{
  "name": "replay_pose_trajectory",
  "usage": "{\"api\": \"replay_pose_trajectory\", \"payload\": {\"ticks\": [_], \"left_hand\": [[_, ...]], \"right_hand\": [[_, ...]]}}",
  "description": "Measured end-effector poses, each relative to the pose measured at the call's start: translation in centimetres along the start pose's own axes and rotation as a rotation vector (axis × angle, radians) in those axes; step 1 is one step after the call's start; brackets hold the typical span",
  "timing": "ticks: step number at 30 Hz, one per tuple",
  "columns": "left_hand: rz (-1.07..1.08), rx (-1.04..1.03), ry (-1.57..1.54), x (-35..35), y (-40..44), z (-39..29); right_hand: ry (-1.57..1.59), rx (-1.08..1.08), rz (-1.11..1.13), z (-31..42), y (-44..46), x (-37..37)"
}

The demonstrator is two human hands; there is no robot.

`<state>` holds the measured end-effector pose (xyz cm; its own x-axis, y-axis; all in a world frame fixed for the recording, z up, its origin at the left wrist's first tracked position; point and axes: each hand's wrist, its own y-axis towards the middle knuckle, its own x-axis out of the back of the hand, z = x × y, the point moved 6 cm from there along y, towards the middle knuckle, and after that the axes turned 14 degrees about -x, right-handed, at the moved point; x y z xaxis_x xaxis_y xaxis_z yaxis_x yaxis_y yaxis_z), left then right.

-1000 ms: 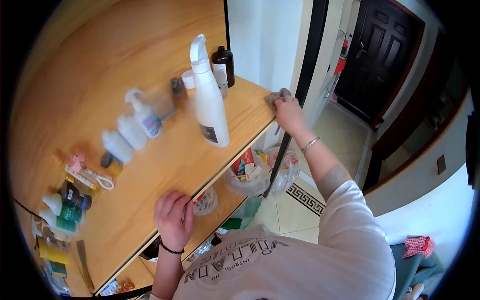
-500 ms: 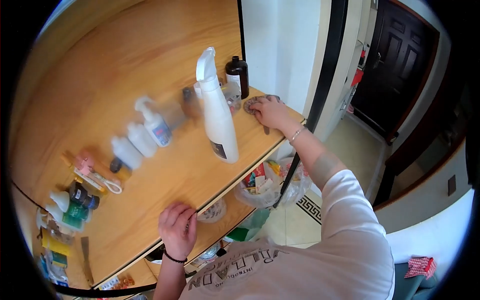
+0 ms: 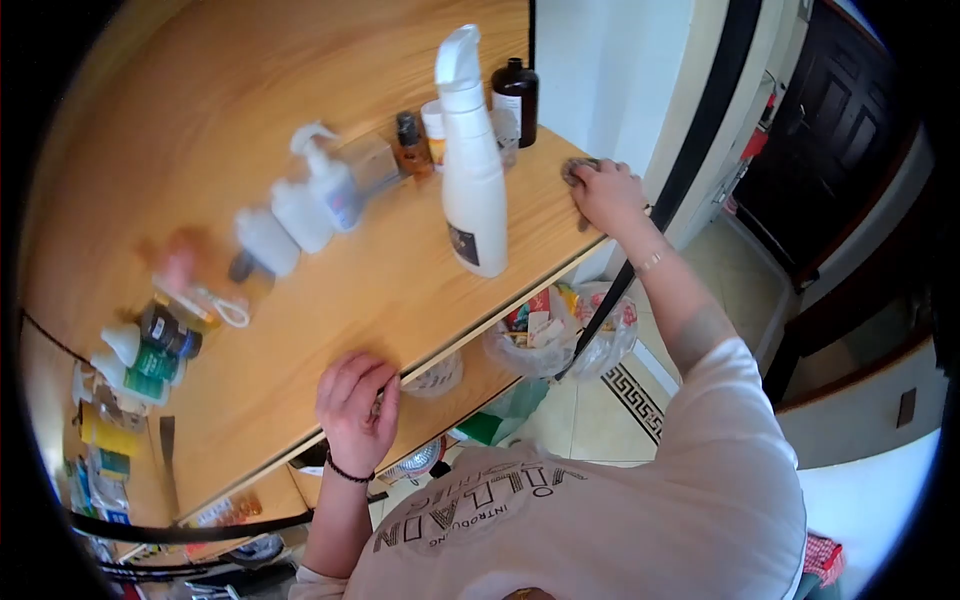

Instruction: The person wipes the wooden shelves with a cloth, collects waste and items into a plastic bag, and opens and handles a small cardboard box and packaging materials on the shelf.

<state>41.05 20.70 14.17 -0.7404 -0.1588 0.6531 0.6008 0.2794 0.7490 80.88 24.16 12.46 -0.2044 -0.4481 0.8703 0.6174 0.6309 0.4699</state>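
Note:
My right hand (image 3: 610, 198) is closed on a grey-brown cloth (image 3: 578, 170), pressed on the right end of the wooden shelf (image 3: 350, 310). My left hand (image 3: 357, 405) rests at the shelf's front edge with curled fingers; a small dark thing shows between thumb and fingers, too small to name. Between the hands, further back, stands a tall white spray bottle (image 3: 474, 180). A dark brown bottle (image 3: 515, 100) is behind it, beside a small amber bottle (image 3: 412, 145).
White bottles (image 3: 267, 240) and a pump bottle (image 3: 330, 185) stand along the back. Green-labelled bottles (image 3: 140, 370) and a flat tool (image 3: 168, 465) are at the left. Below hang plastic bags (image 3: 530, 335). A dark door (image 3: 835, 120) is at the right.
My right hand moved with the cloth from the shelf's corner inward, then along its right end. My left hand stays at the front edge. The view has shifted.

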Motion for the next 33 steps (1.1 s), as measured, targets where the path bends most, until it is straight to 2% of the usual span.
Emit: {"api": "replay_pose_trajectory", "payload": {"ticks": [4,6,11,13,15,17,19,20,26,29,31,33], "left_hand": [[-0.023,-0.013,-0.032,0.0,-0.1,0.2],[-0.034,-0.034,-0.039,0.2,-0.1,0.1],[-0.069,-0.025,-0.066,0.6,-0.7,0.5],[-0.129,-0.033,-0.196,1.5,-1.2,0.6],[-0.141,-0.001,-0.138,2.7,-2.0,0.6],[-0.181,-0.104,-0.170,3.9,-3.0,-0.1],[-0.202,-0.076,-0.109,5.3,-4.9,-0.2],[-0.210,-0.087,-0.105,6.0,-6.0,-0.2],[-0.268,0.062,0.038,10.9,-12.2,0.8],[-0.284,0.134,0.102,12.7,-15.3,1.2],[-0.333,0.209,0.145,13.7,-17.2,1.4],[-0.353,0.239,0.154,14.4,-18.6,1.5]], "right_hand": [[0.071,0.138,-0.112,1.1,-6.3,3.8],[0.169,0.167,-0.019,3.1,-9.5,5.5],[0.434,0.331,0.030,8.8,-16.6,8.3],[0.547,0.425,0.068,11.0,-18.5,8.7],[0.655,0.446,0.104,13.2,-19.2,9.2],[0.655,0.505,0.216,15.8,-19.9,9.7],[0.538,0.644,0.212,18.2,-20.7,9.5],[0.526,0.681,0.280,19.3,-20.9,8.8],[0.494,0.761,0.295,25.8,-18.5,5.1],[0.453,0.757,0.344,30.0,-20.2,5.0],[0.443,0.953,0.294,33.3,-23.3,5.3],[0.449,1.080,0.367,36.4,-26.6,7.1]]}}
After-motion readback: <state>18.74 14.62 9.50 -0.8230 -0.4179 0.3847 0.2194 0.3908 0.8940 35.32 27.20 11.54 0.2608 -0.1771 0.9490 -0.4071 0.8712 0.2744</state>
